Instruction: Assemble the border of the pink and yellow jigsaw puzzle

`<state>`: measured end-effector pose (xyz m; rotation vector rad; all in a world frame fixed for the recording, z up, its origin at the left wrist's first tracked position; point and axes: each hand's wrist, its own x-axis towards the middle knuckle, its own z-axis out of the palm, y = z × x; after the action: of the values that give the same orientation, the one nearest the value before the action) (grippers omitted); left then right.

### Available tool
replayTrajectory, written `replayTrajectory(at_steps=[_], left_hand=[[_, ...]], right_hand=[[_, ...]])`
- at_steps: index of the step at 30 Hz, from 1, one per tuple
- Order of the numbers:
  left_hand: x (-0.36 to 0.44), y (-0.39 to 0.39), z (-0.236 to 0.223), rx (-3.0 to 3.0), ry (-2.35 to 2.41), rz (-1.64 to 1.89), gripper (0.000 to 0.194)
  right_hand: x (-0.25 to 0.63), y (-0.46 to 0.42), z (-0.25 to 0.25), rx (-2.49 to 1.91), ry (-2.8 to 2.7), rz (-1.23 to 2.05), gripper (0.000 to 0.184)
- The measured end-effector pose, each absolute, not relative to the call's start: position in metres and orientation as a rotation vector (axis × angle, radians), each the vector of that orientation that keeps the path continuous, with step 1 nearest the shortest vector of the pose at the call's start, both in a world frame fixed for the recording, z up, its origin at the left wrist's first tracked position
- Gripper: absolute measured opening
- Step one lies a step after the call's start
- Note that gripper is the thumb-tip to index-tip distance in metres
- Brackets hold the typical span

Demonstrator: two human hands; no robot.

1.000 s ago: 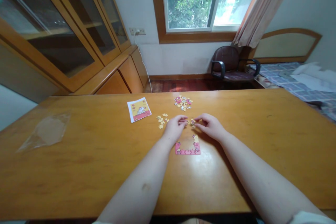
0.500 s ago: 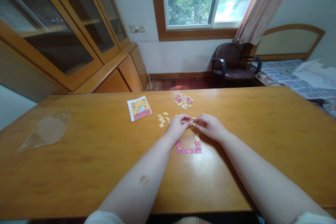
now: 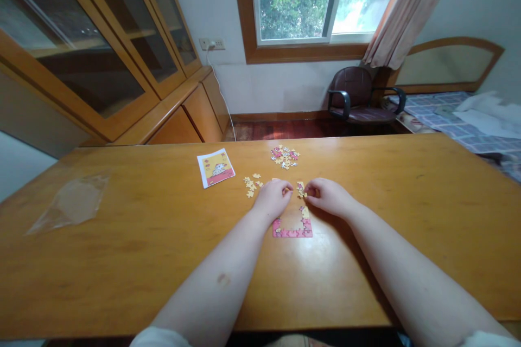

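Several joined yellow puzzle pieces point(image 3: 300, 188) form a short upright strip on the table. At the strip's right edge, my right hand point(image 3: 328, 195) pinches a piece with thumb and forefinger. My left hand point(image 3: 274, 196) rests just left of the strip, apart from it, its fingers curled together with nothing visible in them. Below both hands lies a partly joined puzzle border point(image 3: 293, 233), pink along the bottom and up the sides, with yellow at the top right. Part of its left side is hidden by my left hand. Loose yellow pieces point(image 3: 251, 185) lie left of that hand.
A pile of mixed puzzle pieces point(image 3: 285, 156) lies near the table's far edge. The reference picture card point(image 3: 216, 168) is to the left, and a clear plastic bag point(image 3: 75, 200) lies farther left. Beyond the wooden table point(image 3: 163, 260) stands an armchair point(image 3: 354, 92).
My left hand has drawn back slightly to the left, off the yellow strip. My right hand has shifted a little right, leaving more of the strip in sight.
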<state>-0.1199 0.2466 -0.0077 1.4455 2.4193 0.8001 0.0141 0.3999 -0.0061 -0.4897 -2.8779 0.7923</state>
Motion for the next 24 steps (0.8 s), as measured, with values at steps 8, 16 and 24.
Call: replayTrajectory(at_steps=[8, 16, 24], left_hand=[[-0.109, 0.248, -0.001, 1.484, 2.399, 0.610, 0.019], [-0.107, 0.250, -0.007, 1.561, 2.427, 0.598, 0.016], [-0.104, 0.250, -0.008, 1.595, 2.435, 0.585, 0.016]], right_hand=[[0.013, 0.397, -0.010, -0.465, -2.910, 0.798, 0.012], [0.013, 0.398, -0.008, -0.469, -2.919, 0.794, 0.013], [0.013, 0.400, -0.008, -0.462, -2.918, 0.822, 0.012]])
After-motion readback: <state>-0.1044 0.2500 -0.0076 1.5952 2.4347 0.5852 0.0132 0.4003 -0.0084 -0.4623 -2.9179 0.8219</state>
